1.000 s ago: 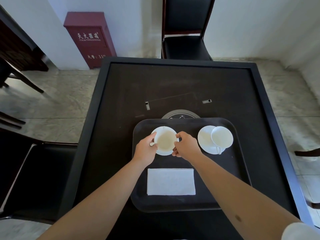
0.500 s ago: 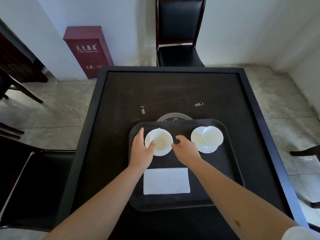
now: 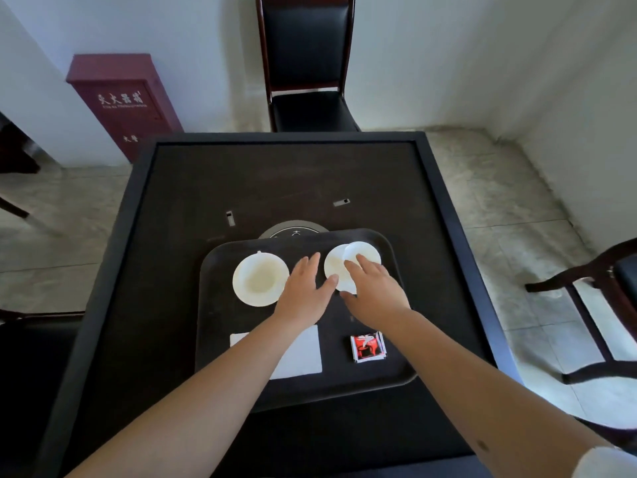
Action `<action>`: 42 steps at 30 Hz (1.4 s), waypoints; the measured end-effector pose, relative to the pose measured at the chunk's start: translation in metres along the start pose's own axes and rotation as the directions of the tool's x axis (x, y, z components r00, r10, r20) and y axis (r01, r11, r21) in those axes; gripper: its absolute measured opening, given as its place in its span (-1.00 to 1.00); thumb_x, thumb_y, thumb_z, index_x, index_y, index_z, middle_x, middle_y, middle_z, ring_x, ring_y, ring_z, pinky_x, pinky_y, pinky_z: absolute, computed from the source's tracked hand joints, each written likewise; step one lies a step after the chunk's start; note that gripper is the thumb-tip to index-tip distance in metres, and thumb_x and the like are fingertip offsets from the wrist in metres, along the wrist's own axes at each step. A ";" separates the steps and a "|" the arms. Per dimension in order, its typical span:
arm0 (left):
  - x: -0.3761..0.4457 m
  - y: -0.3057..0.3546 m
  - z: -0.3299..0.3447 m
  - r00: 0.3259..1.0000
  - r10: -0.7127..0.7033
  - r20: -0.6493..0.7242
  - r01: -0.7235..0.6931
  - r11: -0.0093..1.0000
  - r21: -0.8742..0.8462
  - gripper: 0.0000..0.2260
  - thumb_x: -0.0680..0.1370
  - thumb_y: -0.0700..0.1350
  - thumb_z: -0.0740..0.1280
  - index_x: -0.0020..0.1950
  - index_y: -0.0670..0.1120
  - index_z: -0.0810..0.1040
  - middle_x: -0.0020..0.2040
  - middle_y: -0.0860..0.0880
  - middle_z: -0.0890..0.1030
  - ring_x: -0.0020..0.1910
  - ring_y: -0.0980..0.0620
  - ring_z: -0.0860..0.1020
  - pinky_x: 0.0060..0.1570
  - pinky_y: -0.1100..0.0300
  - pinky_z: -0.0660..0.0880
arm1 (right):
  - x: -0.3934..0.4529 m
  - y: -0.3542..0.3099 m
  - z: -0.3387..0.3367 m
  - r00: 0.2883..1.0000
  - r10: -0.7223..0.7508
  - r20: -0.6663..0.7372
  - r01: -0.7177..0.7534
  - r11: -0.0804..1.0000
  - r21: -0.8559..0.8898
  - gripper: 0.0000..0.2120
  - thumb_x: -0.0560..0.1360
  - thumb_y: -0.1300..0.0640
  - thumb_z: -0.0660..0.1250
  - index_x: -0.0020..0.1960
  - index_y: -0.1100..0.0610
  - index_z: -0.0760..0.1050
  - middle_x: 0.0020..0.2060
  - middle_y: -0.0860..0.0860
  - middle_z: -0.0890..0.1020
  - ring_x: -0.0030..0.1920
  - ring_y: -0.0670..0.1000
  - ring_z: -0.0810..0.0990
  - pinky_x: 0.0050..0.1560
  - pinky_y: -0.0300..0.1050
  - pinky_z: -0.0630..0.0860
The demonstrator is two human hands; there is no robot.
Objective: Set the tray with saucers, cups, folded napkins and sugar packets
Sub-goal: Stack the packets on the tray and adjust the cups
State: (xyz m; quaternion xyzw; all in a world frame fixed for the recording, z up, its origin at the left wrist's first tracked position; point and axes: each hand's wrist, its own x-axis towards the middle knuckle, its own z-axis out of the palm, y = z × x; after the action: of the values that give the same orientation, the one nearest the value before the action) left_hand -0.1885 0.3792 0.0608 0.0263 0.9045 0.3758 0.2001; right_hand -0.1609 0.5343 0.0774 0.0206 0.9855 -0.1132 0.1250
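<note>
White, the off-centre cup (image 3: 362,254) sat upper right on its saucer (image 3: 336,267); the right hand (image 3: 374,291) lay flat-fingered over it, the left hand (image 3: 305,288) spread empty alongside.

Tray (image 3: 213,270) sits on the table (image 3: 206,188), toward its near edge. Far-left of tray: cup (image 3: 259,278) on saucer (image 3: 241,294). Far-right of tray: second cup (image 3: 365,252) tilted on second saucer (image 3: 332,265). Napkin (image 3: 303,353) at near edge, left of sugar packets (image 3: 367,346). Chair (image 3: 306,63) beyond table's far edge.
</note>
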 end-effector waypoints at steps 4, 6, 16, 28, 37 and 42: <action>0.025 0.016 0.019 0.992 -0.091 0.086 0.104 0.982 -0.159 -0.43 0.64 0.18 0.16 0.59 0.06 0.09 0.58 -0.02 0.22 0.52 -0.10 0.22 0.42 -0.04 0.21 | 0.019 0.028 -0.004 0.998 0.057 0.029 -0.058 0.998 0.029 -0.40 0.55 -0.07 0.31 0.50 -0.08 0.12 0.56 0.00 0.12 0.47 0.15 0.24 0.20 0.08 0.49; 0.035 0.022 0.028 0.985 -0.143 0.094 0.158 0.969 -0.191 -0.45 0.64 0.13 0.19 0.58 0.04 0.12 0.54 -0.03 0.31 0.47 -0.11 0.32 0.33 0.01 0.30 | 0.031 0.037 -0.003 0.993 0.102 0.062 -0.106 0.992 0.074 -0.40 0.56 0.01 0.31 0.49 -0.09 0.09 0.57 0.02 0.06 0.45 0.18 0.27 0.11 0.06 0.52; 0.070 0.029 0.061 0.929 -0.350 0.119 0.368 0.909 -0.196 -0.69 0.59 -0.01 0.34 0.30 -0.03 0.41 0.08 -0.07 0.58 -0.05 -0.02 0.62 0.00 0.06 0.62 | 0.072 0.052 -0.004 0.983 0.086 0.161 -0.108 0.985 0.134 -0.39 0.56 0.27 0.24 0.54 0.01 0.13 0.42 0.06 0.39 0.25 0.22 0.49 0.08 0.11 0.53; 0.071 0.017 0.047 0.986 -0.159 0.042 0.161 0.985 -0.060 -0.68 0.59 -0.04 0.32 0.35 -0.01 0.49 0.16 0.00 0.60 -0.01 0.04 0.54 0.02 0.16 0.51 | 0.081 0.063 -0.007 0.977 0.191 0.098 -0.209 0.950 0.231 -0.77 0.55 0.24 0.14 0.18 0.05 0.34 -0.10 0.10 0.54 -0.14 0.16 0.49 -0.26 -0.02 0.42; 0.073 0.023 0.035 0.930 -0.348 -0.121 0.335 0.935 -0.115 -0.58 0.57 0.07 0.36 0.34 -0.11 0.42 0.19 -0.11 0.58 0.07 -0.08 0.61 -0.03 0.11 0.56 | 0.068 0.063 0.002 0.964 0.192 0.187 -0.246 0.909 0.336 -0.58 0.61 0.09 0.09 0.46 -0.11 0.23 0.02 0.09 0.56 -0.14 0.13 0.62 -0.17 0.05 0.64; 0.065 0.028 0.045 0.928 -0.370 0.032 0.361 0.877 -0.319 -0.70 0.60 -0.01 0.33 0.27 -0.10 0.47 0.02 -0.04 0.60 -0.12 0.01 0.66 -0.16 0.11 0.65 | 0.061 0.058 0.012 0.947 0.276 0.163 -0.316 0.891 0.327 -0.68 0.59 0.19 0.22 0.32 0.05 0.31 -0.05 0.11 0.58 -0.16 0.12 0.63 -0.14 0.08 0.65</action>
State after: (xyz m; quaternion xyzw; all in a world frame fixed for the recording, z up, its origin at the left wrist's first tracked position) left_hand -0.2339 0.4425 0.0288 -0.1831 0.8232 0.4728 0.2555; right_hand -0.2127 0.5887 0.0386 0.1860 0.9264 -0.2668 0.1900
